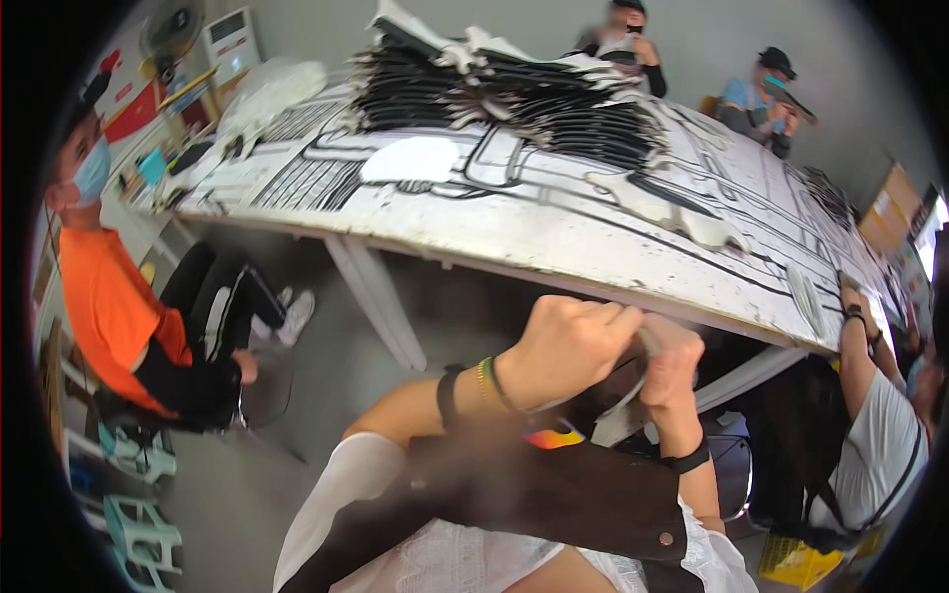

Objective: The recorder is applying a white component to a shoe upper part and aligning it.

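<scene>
My left hand point(578, 348) is closed in a fist just in front of the table's near edge. Touching or nearly touching it, my right hand point(672, 364) has its fingers bent inward. Between them, both grip a thin pale strip or flap point(625, 390); its kind is hard to make out because the fingers cover most of it. Beyond my hands, a white shaped piece with a black edge point(682, 212) lies on the white table point(474, 242). Farther back rises a tall stack of similar black-and-white pieces point(514, 94).
A white rounded sheet point(410, 160) and a clear plastic bag point(272, 94) lie on the table, left of the stack. To the left sits a person in orange point(124, 306). A person in grey point(875, 445) works at the right edge; others sit behind the table. Pale green stools point(143, 534) stand lower left.
</scene>
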{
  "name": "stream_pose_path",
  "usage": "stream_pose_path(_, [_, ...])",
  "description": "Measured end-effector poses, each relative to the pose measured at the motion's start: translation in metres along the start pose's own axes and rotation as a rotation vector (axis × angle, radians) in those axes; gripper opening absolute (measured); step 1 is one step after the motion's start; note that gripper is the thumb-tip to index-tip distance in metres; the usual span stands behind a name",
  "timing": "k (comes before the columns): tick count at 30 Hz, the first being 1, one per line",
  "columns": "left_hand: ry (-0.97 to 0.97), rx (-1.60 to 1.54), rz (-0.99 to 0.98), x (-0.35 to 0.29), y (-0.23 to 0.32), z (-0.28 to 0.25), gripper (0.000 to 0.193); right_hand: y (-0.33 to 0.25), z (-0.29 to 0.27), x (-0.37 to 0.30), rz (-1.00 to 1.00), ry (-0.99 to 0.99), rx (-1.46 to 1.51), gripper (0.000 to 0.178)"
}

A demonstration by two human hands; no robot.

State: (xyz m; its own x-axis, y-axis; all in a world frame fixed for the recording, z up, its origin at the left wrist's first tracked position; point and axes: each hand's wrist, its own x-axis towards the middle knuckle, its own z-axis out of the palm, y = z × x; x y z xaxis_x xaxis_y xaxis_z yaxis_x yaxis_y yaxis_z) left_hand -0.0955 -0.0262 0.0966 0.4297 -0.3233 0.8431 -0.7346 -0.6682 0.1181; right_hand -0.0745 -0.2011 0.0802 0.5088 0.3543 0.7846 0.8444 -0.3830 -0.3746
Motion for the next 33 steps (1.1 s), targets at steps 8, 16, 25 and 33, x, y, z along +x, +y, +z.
stream_pose_path(8, [0.037,0.065,0.085,0.017,-0.006,-0.013,0.012,0.005,-0.002,0.018,-0.108,0.036,0.032,0.048])
stream_pose_path(16, [-0.087,-0.082,-0.347,0.021,-0.023,-0.026,0.034,0.061,-0.006,0.023,0.533,0.242,0.618,0.053])
stream_pose_path(25, [-0.037,-0.211,-0.536,0.016,-0.052,-0.026,0.02,0.02,-0.007,0.038,0.82,0.031,1.072,0.066])
stream_pose_path(33, [0.042,-0.48,-0.649,0.024,-0.139,-0.034,0.026,0.059,-0.028,0.029,0.631,-0.288,0.876,0.06])
